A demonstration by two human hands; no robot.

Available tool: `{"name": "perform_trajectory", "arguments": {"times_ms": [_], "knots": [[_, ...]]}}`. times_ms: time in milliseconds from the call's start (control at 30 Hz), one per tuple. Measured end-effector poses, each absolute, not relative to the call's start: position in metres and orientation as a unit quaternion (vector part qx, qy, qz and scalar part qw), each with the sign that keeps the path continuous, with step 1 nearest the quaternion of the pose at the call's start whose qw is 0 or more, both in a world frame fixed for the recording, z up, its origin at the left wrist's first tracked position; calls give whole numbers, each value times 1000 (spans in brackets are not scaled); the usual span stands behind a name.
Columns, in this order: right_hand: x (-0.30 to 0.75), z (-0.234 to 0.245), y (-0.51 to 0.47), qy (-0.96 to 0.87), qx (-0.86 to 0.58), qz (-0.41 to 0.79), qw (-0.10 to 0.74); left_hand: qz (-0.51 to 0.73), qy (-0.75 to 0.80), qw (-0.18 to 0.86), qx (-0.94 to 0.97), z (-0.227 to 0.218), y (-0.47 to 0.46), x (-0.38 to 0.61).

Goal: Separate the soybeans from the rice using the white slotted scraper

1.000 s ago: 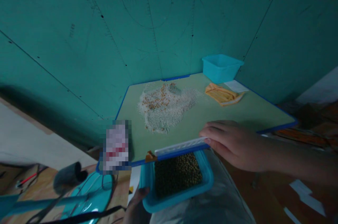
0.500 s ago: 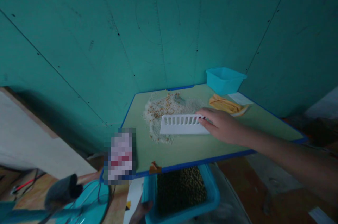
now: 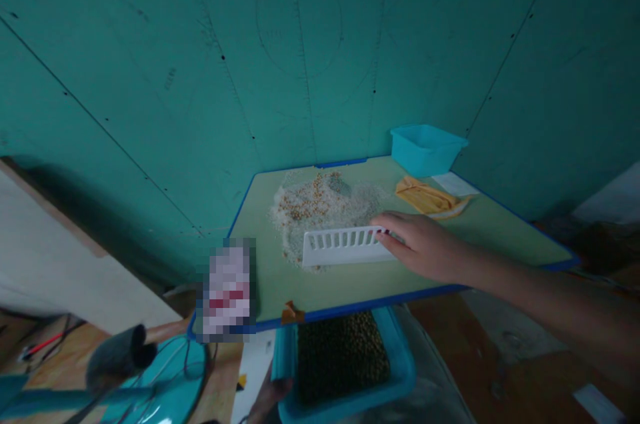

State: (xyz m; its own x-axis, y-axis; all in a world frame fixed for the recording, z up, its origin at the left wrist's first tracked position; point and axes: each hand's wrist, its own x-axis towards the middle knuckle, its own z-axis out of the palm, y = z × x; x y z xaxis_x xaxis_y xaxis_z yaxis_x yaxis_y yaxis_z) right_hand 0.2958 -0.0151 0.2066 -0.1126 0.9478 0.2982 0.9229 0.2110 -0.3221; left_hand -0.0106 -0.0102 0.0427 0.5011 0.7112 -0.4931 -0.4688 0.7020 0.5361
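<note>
My right hand [image 3: 420, 244] is closed on the end of a white slotted plastic strip [image 3: 345, 254]. The strip stands on its long edge on the pale green tabletop [image 3: 350, 287]. Just beyond it lies a spread of white grains mixed with orange-brown kernels [image 3: 315, 201]. Low in the view, my left hand [image 3: 270, 399] is at the left rim of a turquoise tub [image 3: 403, 371], its fingers over the edge and partly in shadow. Dark and tan beans or pellets [image 3: 340, 357] fill the tub, which sits below the table's front edge.
A smaller turquoise basin [image 3: 425, 151] stands at the back right, near a yellow cloth [image 3: 427, 197] and a white paper [image 3: 455, 184]. A blurred-out packet [image 3: 227, 291] lies at the left corner. Blue trim edges the table; a green wall rises behind.
The white strip and my right hand have moved slightly toward me, away from the grain pile. My left hand stays at the tub.
</note>
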Motion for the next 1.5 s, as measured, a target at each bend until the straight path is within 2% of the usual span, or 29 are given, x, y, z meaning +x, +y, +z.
{"name": "perform_trajectory", "arguments": {"times_ms": [200,900,1167,1500], "knots": [[295,206,-23,-758,-614,16,222,316,332,879,133,46,-10,-11],[292,210,-41,-774,-592,30,223,310,366,867,133,51,-14,-9],[293,215,-50,-797,-563,72,208,310,353,872,138,44,-12,-13],[298,215,-56,-796,-560,67,220,335,403,839,150,53,-15,-9]]}}
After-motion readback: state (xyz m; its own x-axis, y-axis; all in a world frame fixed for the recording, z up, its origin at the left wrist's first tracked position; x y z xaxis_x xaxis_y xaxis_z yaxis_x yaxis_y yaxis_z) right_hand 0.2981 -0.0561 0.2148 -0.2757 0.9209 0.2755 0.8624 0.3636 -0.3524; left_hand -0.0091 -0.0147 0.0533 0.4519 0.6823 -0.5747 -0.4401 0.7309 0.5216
